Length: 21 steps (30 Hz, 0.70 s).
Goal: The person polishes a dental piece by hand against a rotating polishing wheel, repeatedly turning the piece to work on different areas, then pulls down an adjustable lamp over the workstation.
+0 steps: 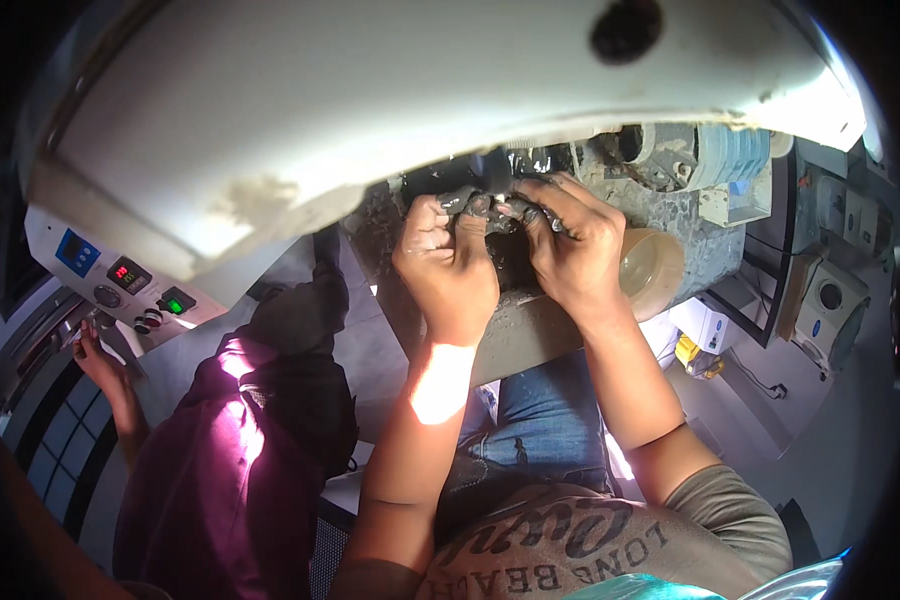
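Observation:
My left hand (448, 262) and my right hand (580, 238) meet in front of me over the work bench (510, 340), under a white hood (320, 110). Grey-black grime coats the fingertips of both. Thumbs and fingers are pinched together around a tiny pale piece (500, 200), mostly covered by the fingers, so its kind does not show. Directly behind the fingertips is a dark, blurred wheel-like part (489, 170), which they touch or nearly touch. Below the fingers the surface looks black and wet.
A beige cup (652, 268) lies right of my right wrist. Beyond it stand a clear bluish plastic container (730, 155) and a small white tray (732, 203). To the left are a control panel (120, 275) with lit displays and a co-worker in a purple top (205, 470).

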{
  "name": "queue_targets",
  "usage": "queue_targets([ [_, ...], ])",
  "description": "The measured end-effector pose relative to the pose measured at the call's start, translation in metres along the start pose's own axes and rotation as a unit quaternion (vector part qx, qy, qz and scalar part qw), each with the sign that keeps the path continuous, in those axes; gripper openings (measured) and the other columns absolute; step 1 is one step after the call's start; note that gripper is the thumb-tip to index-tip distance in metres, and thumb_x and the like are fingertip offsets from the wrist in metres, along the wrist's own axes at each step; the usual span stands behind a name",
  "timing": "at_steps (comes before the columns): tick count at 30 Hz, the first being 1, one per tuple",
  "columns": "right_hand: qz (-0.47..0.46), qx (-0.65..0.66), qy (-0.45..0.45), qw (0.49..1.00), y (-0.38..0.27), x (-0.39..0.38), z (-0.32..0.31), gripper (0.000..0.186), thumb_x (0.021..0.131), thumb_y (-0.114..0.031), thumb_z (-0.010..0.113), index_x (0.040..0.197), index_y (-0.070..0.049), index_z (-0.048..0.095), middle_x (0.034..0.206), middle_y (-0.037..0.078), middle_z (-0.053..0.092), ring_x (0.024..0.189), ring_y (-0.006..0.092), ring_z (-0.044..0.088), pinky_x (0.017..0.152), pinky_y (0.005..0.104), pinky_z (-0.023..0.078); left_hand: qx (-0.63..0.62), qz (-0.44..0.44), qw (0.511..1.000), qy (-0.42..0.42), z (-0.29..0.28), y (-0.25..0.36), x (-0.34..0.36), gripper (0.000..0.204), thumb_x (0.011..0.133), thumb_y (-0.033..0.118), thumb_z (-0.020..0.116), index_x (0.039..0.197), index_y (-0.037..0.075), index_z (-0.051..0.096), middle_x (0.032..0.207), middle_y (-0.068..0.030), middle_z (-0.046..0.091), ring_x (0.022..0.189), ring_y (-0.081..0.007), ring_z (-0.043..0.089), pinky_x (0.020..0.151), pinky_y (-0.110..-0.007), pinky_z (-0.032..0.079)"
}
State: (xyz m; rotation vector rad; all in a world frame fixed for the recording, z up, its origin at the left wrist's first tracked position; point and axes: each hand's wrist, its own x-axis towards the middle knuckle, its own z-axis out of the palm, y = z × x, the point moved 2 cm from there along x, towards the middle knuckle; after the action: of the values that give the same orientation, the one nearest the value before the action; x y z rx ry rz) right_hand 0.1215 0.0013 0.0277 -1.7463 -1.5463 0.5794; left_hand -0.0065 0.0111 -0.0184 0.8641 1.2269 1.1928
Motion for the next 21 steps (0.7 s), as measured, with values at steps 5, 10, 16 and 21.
queue_targets([
  [5, -0.04, 0.006, 0.039, 0.998, 0.002, -0.003, 0.0, 0.035, 0.065, 0.016, 0.063, 0.096, 0.002, 0.071, 0.087, 0.018, 0.069, 0.077, 0.0321, 0.067, 0.071, 0.0362, 0.054, 0.006, -0.003, 1.0, 0.001, 0.006, 0.014, -0.003, 0.004, 0.091, -0.007, 0.063, 0.092, -0.005, 0.06, 0.082, -0.0041, 0.065, 0.072, -0.0034, 0.055, 0.059, -0.017, 0.041],
  [10, -0.033, 0.013, 0.042, 0.998, -0.001, -0.002, -0.002, 0.034, 0.066, 0.016, 0.063, 0.096, 0.002, 0.072, 0.086, 0.017, 0.069, 0.076, 0.0313, 0.066, 0.07, 0.0354, 0.054, 0.033, 0.009, 0.999, -0.009, 0.003, 0.017, -0.003, 0.006, 0.091, -0.006, 0.065, 0.092, -0.006, 0.059, 0.079, -0.0047, 0.066, 0.071, -0.004, 0.057, 0.058, -0.018, 0.042],
  [16, -0.032, 0.005, 0.047, 0.998, -0.003, -0.002, -0.002, 0.033, 0.065, 0.016, 0.063, 0.094, 0.002, 0.072, 0.084, 0.015, 0.069, 0.075, 0.0306, 0.066, 0.069, 0.0349, 0.054, -0.022, -0.004, 1.0, 0.016, 0.006, 0.011, -0.001, 0.009, 0.089, -0.008, 0.064, 0.087, -0.006, 0.056, 0.075, -0.004, 0.064, 0.069, -0.004, 0.056, 0.057, -0.018, 0.043],
  [21, -0.016, 0.005, 0.04, 0.999, -0.005, -0.001, -0.004, 0.032, 0.065, 0.016, 0.064, 0.093, 0.001, 0.071, 0.083, 0.015, 0.069, 0.075, 0.0303, 0.066, 0.069, 0.0349, 0.054, -0.023, -0.002, 1.0, 0.005, 0.005, 0.012, -0.001, 0.009, 0.088, -0.013, 0.061, 0.09, -0.005, 0.059, 0.086, -0.0112, 0.07, 0.076, -0.0087, 0.064, 0.067, -0.02, 0.048],
])
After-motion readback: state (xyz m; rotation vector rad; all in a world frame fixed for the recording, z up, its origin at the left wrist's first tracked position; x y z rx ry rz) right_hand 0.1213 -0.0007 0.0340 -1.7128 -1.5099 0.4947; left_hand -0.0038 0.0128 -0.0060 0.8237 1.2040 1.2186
